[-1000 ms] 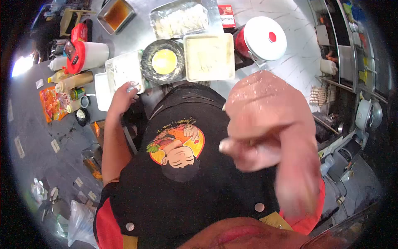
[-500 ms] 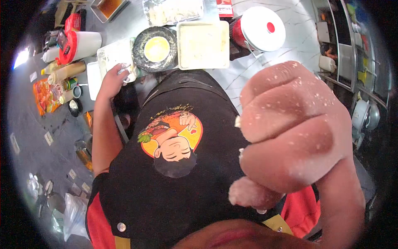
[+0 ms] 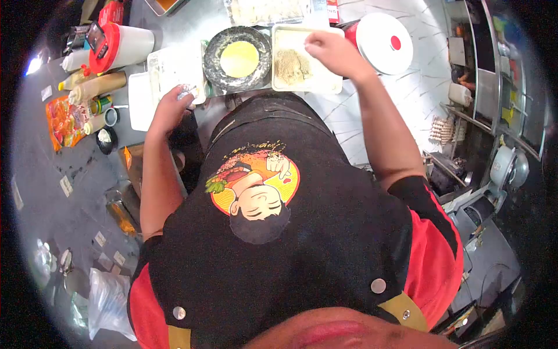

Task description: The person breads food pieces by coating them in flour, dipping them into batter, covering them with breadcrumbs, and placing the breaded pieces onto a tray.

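My right hand is closed, fingers curled down, over the right side of a cream tray. A tan, crumbly heap lies in that tray, left of the hand. Whatever the fingers hold, if anything, is hidden. My left hand is bent at the near right corner of a white tray, its fingertips coated whitish. Its fingers are curled, and I cannot make out what is in them. Between the trays sits a dark, flour-dusted round dish with a yellow disc in its middle.
A white-lidded red bucket stands right of the trays. A clear tray is beyond them. On the left are a red-lidded container, squeeze bottles and an orange packet. Metal shelving runs along the right.
My right hand has gone from a crumb-specked fist close to the camera to above the cream tray. A tan heap now shows in that tray. The view has shifted slightly; my left hand stays by its tray.
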The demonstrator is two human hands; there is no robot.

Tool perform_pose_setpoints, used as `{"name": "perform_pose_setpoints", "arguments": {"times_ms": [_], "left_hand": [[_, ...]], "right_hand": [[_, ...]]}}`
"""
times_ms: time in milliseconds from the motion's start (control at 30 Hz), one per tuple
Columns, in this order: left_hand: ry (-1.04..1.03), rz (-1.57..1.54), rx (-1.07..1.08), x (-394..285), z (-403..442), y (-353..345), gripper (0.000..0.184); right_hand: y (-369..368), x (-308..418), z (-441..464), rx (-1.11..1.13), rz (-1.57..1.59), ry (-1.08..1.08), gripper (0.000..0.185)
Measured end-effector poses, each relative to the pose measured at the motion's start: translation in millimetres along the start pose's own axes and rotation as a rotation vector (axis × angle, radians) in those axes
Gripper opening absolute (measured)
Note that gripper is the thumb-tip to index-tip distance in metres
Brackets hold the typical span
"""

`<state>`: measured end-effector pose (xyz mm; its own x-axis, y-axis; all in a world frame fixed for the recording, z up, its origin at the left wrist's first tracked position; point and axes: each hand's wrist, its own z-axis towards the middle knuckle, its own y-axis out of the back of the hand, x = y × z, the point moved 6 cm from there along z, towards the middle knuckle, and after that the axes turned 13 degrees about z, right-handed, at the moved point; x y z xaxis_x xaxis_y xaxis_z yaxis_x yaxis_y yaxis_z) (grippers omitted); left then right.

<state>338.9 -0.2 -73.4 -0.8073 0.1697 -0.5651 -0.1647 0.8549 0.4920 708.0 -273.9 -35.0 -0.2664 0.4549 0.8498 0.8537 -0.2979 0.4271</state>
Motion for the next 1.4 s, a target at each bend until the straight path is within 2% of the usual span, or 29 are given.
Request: {"name": "perform_pose_setpoints", "arguments": {"times_ms": [133, 200, 300, 400, 500, 600, 733, 833, 967, 1033, 1233, 1400], "left_hand": [[0.002, 0.077, 0.037, 25.6, 8.9, 8.2, 0.040], [0.010, 0.073, 0.027, 29.6, 5.9, 15.4, 0.039], [-0.081, 0.115, 0.064, 33.0, -0.4, 33.3, 0.038], [-0.081, 0.094, 0.086, 53.9, -2.9, 50.8, 0.041], [-0.105, 0.093, 0.122, 78.8, 0.7, 66.7, 0.040], [-0.093, 0.113, 0.131, 73.7, -10.2, 85.2, 0.039], [-0.099, 0.073, 0.172, 92.1, -3.9, 100.3, 0.038], [-0.138, 0.082, 0.174, 85.2, -1.0, 106.0, 0.037], [-0.191, 0.102, 0.177, 75.5, 4.5, 107.3, 0.035], [-0.206, 0.112, 0.179, 69.8, 9.5, 107.5, 0.035], [-0.151, 0.026, 0.156, 57.9, 9.5, 95.6, 0.035], [-0.096, -0.003, 0.067, 55.5, -2.5, 84.8, 0.035]], "right_hand": [[-66.3, -109.9, 46.3, -0.088, -0.222, -0.129, 0.037], [-77.7, -106.9, 53.3, -0.169, -0.281, -0.163, 0.041], [-88.5, -83.8, 52.0, -0.283, -0.349, -0.265, 0.038], [-100.6, -89.7, 60.5, -0.226, -0.409, -0.290, 0.038], [-99.2, -105.9, 56.7, -0.302, -0.344, -0.298, 0.037], [-90.4, -108.0, 39.7, -0.332, -0.236, -0.288, 0.036], [-81.8, -78.5, 6.5, -0.412, -0.094, -0.288, 0.033], [-76.0, -62.8, -12.7, -0.428, -0.085, -0.292, 0.037], [-58.6, -65.7, -11.6, -0.590, -0.059, -0.233, 0.045], [-50.3, -64.7, 4.2, -0.562, 0.021, -0.175, 0.043], [-39.0, 9.4, 67.9, -0.441, 0.379, 0.000, 0.033], [-42.5, 25.5, 138.7, -0.253, 0.464, 0.017, 0.026]]}}
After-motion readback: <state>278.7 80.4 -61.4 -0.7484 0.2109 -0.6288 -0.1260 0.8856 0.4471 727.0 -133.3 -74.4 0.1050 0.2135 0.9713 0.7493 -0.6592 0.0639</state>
